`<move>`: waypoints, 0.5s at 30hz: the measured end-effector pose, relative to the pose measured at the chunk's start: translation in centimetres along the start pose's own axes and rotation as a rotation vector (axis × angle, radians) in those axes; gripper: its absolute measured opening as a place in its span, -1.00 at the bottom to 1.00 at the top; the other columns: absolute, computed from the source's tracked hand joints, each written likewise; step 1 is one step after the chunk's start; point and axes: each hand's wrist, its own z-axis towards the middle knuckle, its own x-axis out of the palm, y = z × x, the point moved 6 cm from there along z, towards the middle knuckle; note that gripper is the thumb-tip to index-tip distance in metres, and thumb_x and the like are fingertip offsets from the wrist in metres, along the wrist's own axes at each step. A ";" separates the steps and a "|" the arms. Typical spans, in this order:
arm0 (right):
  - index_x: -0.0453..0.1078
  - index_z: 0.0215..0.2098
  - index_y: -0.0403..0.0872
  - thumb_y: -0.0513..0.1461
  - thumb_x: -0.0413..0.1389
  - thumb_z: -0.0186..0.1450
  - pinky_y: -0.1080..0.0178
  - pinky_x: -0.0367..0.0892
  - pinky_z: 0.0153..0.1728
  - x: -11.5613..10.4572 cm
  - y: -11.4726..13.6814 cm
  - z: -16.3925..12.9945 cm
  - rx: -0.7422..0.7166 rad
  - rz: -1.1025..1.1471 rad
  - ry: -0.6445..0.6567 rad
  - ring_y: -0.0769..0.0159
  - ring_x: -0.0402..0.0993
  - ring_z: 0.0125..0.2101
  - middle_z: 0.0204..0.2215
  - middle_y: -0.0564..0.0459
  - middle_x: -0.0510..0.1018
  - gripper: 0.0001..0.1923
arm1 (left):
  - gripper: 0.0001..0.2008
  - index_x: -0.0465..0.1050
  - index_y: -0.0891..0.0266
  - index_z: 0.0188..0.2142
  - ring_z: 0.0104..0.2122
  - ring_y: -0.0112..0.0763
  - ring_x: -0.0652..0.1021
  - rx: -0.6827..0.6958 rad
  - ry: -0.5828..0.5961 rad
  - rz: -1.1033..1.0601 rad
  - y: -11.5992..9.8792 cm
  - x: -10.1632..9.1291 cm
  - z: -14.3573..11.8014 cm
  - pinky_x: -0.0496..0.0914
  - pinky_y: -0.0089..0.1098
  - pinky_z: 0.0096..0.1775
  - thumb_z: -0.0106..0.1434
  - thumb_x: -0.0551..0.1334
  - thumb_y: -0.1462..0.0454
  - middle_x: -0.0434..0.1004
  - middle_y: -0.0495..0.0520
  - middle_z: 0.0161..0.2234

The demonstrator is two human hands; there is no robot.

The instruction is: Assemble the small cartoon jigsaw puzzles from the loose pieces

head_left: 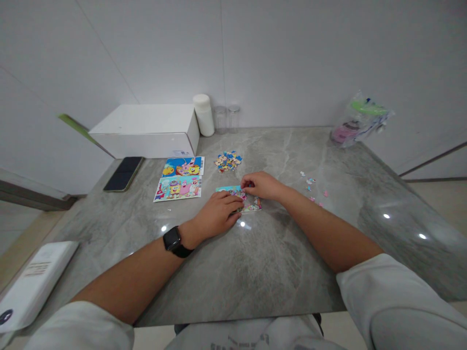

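Note:
A small, colourful jigsaw puzzle (251, 204) lies on the grey marbled table, partly covered by both hands. My left hand (221, 212) rests over its left part, fingers stretched out flat. At the puzzle's top edge, the fingers of my right hand (260, 184) are pinched together; whatever they hold is too small or hidden to make out. Several loose puzzle pieces (310, 181) are scattered to the right of my right hand. A heap of puzzle pieces (228, 161) sits behind the puzzle. Two cartoon picture cards (178, 188) lie left of it, one overlapping the other.
A white box (146, 131), a white bottle (204, 115) and two clear jars (226, 119) stand along the back wall. A phone (124, 173) lies at the left. A bagged cup (355, 124) is at the back right corner. A white device (36, 282) occupies the front left.

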 end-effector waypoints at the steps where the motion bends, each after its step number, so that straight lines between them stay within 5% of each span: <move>1: 0.63 -0.17 -0.07 -0.32 0.26 0.31 0.32 0.27 -0.26 0.0 0.1 0.0 -0.006 -0.016 -0.003 0.33 0.52 -0.34 -0.31 0.05 0.69 -0.86 | -0.72 0.56 0.13 0.12 0.13 -0.13 0.53 0.000 0.000 0.001 0.0 0.0 0.0 0.37 -0.03 0.21 0.49 0.21 0.21 0.62 0.10 0.15; 15: 0.63 -0.18 -0.09 -0.29 0.27 0.33 0.26 0.29 -0.14 0.8 -0.1 0.2 -0.055 -0.150 -0.046 0.24 0.53 -0.21 -0.22 -0.04 0.67 -0.89 | -0.72 0.57 0.13 0.12 0.14 -0.10 0.52 -0.001 0.002 0.014 0.0 0.1 -0.1 0.38 -0.01 0.19 0.48 0.22 0.21 0.61 0.11 0.15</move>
